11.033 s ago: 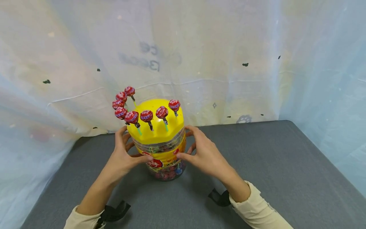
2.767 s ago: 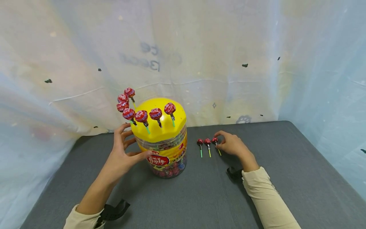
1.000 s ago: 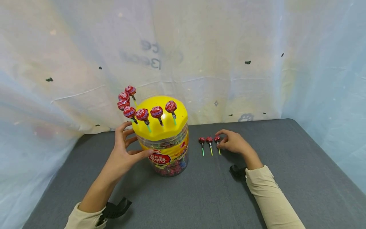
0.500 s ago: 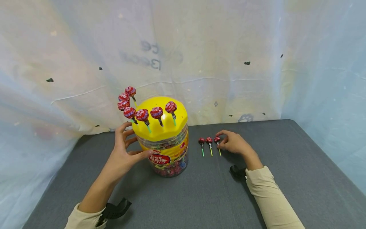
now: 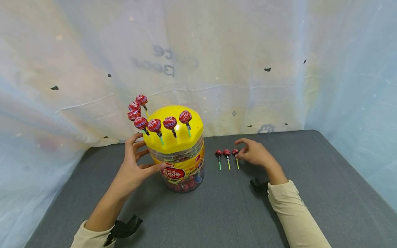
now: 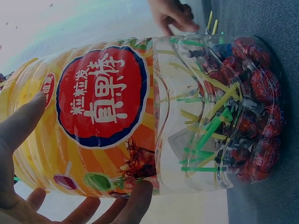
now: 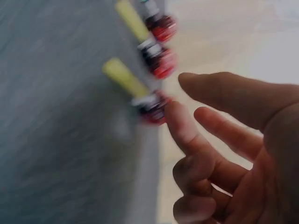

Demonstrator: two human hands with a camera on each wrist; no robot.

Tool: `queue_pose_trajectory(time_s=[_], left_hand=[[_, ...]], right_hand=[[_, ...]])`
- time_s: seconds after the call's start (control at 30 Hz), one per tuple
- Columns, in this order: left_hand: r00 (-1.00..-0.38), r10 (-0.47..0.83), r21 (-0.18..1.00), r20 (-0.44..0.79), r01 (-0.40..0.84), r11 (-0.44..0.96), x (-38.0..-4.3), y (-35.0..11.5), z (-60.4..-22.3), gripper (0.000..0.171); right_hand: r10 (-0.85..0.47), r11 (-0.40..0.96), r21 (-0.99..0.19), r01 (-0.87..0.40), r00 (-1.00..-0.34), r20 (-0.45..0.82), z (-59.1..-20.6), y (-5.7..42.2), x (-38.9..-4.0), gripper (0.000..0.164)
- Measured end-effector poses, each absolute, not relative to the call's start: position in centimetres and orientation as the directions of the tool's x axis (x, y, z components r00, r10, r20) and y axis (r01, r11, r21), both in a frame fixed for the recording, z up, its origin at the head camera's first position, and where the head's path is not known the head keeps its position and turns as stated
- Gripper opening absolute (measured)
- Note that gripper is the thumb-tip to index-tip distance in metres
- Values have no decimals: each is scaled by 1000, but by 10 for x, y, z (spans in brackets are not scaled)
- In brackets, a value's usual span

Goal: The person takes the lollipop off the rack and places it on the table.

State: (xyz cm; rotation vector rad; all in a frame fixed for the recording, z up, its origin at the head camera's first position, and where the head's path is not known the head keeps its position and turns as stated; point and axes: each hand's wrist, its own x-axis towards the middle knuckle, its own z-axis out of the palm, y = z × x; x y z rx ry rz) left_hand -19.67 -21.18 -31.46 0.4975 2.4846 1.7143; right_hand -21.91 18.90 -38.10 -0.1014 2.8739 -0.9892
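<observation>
A large clear candy jar (image 5: 186,186) with a yellow lid (image 5: 164,148) stands upright on the grey table. Several red-wrapped lollipops (image 5: 154,125) stick up from the lid by their sticks. My left hand (image 5: 133,168) holds the jar's left side, thumb on the front label and fingers curved behind. Right of the jar, three lollipops lie in a row, heads away from me: a green-stick one (image 5: 218,153), a yellow-stick one (image 5: 226,152) and the rightmost lollipop (image 5: 235,151). My right hand (image 5: 254,154) is beside that last one, thumb and finger apart, a fingertip (image 7: 178,114) overlapping its head.
More lollipops (image 6: 266,119) fill the bottom of the jar, seen through its clear wall. A pale printed curtain (image 5: 217,69) hangs behind the table (image 5: 217,217). Black straps (image 5: 124,229) hang by both wrists.
Eleven seconds ago both hands held the jar and no lollipops lay on the table. Now three lie there, and one fewer shows on the lid. Lately my right hand's fingers have spread a little.
</observation>
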Motion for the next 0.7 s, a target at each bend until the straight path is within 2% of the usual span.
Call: queue_pose_trajectory(time_s=[0.27, 0.37, 0.7], left_hand=[[-943, 308, 926, 125, 222, 304, -198, -212, -316, 101], [-939, 317, 931, 133, 227, 284, -198, -213, -317, 100], [-930, 346, 955, 125, 207, 211, -203, -217, -319, 98]], right_hand=[[-261, 634, -730, -255, -959, 108, -332, 149, -197, 53], [-303, 592, -747, -302, -943, 141, -314, 134, -184, 53], [-392, 583, -748, -317, -916, 83, -288, 105, -156, 57]])
